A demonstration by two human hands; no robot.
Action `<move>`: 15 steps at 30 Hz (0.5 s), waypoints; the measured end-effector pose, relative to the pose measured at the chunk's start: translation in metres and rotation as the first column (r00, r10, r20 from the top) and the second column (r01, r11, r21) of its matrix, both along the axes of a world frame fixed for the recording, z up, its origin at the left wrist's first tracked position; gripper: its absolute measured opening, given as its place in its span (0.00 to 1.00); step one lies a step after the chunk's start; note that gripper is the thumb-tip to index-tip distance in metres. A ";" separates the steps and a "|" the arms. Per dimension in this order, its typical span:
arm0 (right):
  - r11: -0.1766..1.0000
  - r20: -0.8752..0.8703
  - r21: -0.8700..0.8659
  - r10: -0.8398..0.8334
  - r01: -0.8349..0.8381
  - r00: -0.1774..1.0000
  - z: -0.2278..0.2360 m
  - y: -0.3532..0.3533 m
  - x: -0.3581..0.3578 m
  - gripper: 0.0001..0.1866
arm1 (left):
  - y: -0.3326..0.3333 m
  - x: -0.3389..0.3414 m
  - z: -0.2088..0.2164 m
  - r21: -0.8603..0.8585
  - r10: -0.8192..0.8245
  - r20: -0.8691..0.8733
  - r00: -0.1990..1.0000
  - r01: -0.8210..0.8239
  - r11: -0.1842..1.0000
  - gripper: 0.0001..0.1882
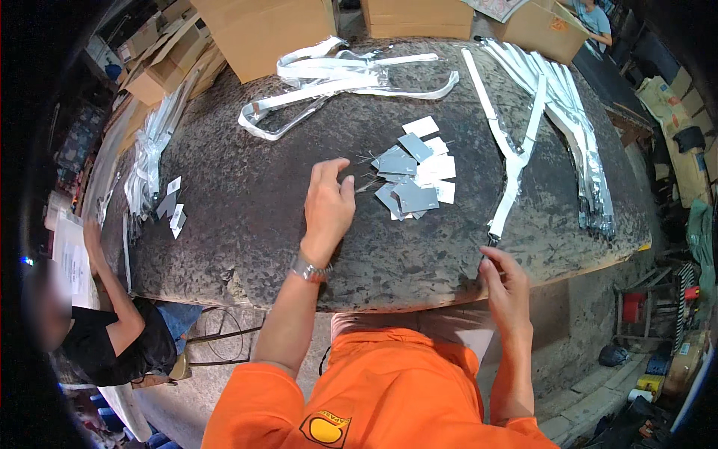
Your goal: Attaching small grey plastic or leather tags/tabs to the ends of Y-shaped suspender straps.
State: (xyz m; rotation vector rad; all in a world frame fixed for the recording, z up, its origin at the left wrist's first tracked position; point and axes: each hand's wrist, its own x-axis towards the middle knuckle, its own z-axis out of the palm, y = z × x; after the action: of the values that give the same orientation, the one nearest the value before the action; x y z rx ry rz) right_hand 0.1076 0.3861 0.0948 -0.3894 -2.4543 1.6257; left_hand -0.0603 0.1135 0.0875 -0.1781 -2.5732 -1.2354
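A pair of white Y-shaped suspenders [513, 168] lies on the dark cloth-covered table, its single tail toward me. My right hand [507, 288] pinches at the dark clip [492, 239] on that tail, near the table's front edge. To the left, my left hand [329, 206] hovers with thumb and fingers apart, a watch on its wrist. Just beyond its fingertips lies a loose pile of grey and white hang tags [415, 176], their thin strings pointing toward that hand. Nothing shows between the left fingers.
Bundles of white straps in clear plastic lie at the back [336, 82], right [572, 127] and left [146, 165]. Several tags [176, 213] sit by the left bundle. Cardboard boxes [269, 34] line the far edge. A co-worker [112, 329] sits at the left; another person [594, 22] is far right.
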 end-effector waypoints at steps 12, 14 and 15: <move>0.912 -0.279 0.382 0.269 -0.150 0.922 0.013 -0.051 -0.123 0.09 | -0.014 -0.062 -0.035 -0.132 -0.204 -0.032 0.979 0.198 0.971 0.11; 0.870 -0.263 0.466 0.311 -0.162 0.913 0.009 -0.061 -0.154 0.09 | -0.012 -0.061 -0.038 -0.105 -0.175 -0.067 0.982 0.167 0.980 0.12; 0.842 -0.253 0.514 0.334 -0.167 0.908 0.006 -0.068 -0.172 0.09 | -0.009 -0.062 -0.038 -0.086 -0.149 -0.112 0.982 0.140 0.986 0.12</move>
State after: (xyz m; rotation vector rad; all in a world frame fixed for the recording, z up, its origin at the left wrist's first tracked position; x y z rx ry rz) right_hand -0.0643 0.3185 0.1013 0.2798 -2.5885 0.9725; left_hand -0.1225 0.1041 0.0497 -0.4486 -2.5443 -1.1362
